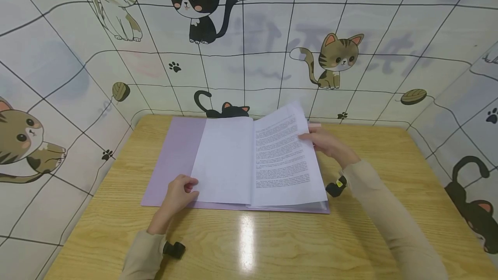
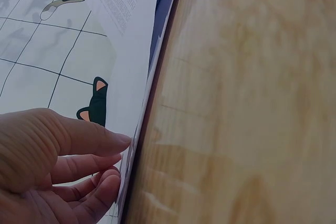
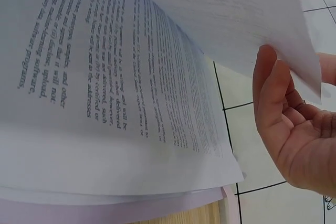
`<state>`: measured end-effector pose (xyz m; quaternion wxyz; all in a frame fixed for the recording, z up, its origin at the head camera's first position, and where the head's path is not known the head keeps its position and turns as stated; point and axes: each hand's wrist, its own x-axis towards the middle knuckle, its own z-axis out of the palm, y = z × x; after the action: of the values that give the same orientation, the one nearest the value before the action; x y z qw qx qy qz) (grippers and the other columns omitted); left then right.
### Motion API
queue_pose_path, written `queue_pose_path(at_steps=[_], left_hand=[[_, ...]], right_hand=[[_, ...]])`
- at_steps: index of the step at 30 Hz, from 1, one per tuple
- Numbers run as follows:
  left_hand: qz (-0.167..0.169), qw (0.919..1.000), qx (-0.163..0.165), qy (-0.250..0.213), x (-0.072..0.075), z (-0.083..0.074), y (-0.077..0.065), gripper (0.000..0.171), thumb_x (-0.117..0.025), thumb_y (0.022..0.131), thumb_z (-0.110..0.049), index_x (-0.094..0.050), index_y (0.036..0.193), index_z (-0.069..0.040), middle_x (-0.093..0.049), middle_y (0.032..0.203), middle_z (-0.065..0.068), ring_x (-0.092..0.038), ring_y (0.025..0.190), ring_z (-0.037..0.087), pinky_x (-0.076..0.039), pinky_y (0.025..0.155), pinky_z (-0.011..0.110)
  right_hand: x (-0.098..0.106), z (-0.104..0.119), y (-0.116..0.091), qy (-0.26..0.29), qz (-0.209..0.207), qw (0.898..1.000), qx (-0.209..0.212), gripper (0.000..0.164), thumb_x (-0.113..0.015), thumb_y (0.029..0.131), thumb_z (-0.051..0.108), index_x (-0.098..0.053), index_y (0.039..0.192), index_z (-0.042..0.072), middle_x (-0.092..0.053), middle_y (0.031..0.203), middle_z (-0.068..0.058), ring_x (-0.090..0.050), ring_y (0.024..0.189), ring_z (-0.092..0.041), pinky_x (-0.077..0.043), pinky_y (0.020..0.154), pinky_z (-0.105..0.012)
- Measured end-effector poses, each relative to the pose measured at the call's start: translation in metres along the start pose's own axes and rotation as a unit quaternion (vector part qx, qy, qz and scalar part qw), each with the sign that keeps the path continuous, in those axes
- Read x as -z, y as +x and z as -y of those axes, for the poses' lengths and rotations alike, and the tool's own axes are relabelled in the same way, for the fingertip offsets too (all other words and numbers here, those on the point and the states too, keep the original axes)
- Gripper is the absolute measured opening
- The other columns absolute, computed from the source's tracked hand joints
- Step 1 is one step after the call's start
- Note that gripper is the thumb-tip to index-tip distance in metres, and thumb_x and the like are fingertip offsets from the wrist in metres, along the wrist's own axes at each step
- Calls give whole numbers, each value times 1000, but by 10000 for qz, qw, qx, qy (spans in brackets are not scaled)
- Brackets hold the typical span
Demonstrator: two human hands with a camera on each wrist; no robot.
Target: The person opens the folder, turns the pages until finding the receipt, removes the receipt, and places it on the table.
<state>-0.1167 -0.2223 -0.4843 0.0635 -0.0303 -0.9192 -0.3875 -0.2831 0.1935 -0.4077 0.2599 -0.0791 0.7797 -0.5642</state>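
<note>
A lilac folder [image 1: 180,150] lies spread on the table, with white sheets inside it. A blank white page [image 1: 227,159] covers most of its left side. On the right side is a printed page [image 1: 280,163], its outer edge raised. My right hand [image 1: 324,141] pinches that page near the upper right edge; in the right wrist view the fingers [image 3: 275,90] are against the lifted sheet [image 3: 236,19], with another printed sheet [image 3: 94,87] below. My left hand [image 1: 179,193] rests at the blank page's lower left edge, thumb and fingers loosely bent.
The folder lies on a light wooden table [image 1: 218,245], whose bare wood shows in front and on both sides. Close behind stands a wall [image 1: 264,68] with cat drawings and grid lines. Each wrist wears a small black camera [image 1: 174,249].
</note>
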Motion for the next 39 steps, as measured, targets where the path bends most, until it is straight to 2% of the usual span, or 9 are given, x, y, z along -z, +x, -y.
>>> queue_pose_path(at_steps=[6, 14, 22, 30, 39], left_hand=[[28, 10000, 71, -12, 0, 0, 0, 22, -70, 69, 9, -67, 90, 10, -56, 85, 13, -55, 72, 21, -48, 63, 25], [33, 9999, 121, 4, -1, 0, -1, 22, -70, 69, 9, -67, 91, 9, -56, 84, 12, -54, 72, 21, -47, 63, 26], [51, 9998, 193, -38, -1, -1, -1, 23, -70, 69, 9, -67, 92, 10, -56, 85, 13, -54, 73, 21, -48, 65, 27], [35, 9998, 148, -90, 0, -2, -2, 22, -69, 70, 9, -67, 92, 9, -56, 86, 13, -54, 74, 22, -49, 66, 28], [2, 9999, 72, -99, 0, -2, -2, 21, -69, 70, 9, -67, 91, 9, -56, 85, 13, -54, 73, 21, -48, 64, 27]], right_hand=[[-6, 8, -7, -37, 51, 10000, -42, 42, -52, 94, 16, -45, 132, -1, -57, 121, -20, -63, 95, -25, -51, 79, -37], [-14, 18, -8, 310, 243, 9991, 164, 41, -48, 95, 13, -44, 132, -4, -58, 118, -20, -64, 93, -25, -52, 80, -38], [-23, 27, -9, 614, 298, 9973, 268, 41, -44, 96, 13, -41, 134, -2, -56, 119, -20, -63, 93, -23, -51, 80, -36], [-29, 35, -5, 836, 265, 9957, 313, 41, -44, 96, 13, -40, 133, -5, -58, 113, -14, -62, 91, -21, -50, 79, -32], [-46, 48, -2, 1248, 259, 9914, 298, 42, -45, 96, 12, -40, 134, -4, -57, 108, -10, -61, 88, -20, -50, 76, -32]])
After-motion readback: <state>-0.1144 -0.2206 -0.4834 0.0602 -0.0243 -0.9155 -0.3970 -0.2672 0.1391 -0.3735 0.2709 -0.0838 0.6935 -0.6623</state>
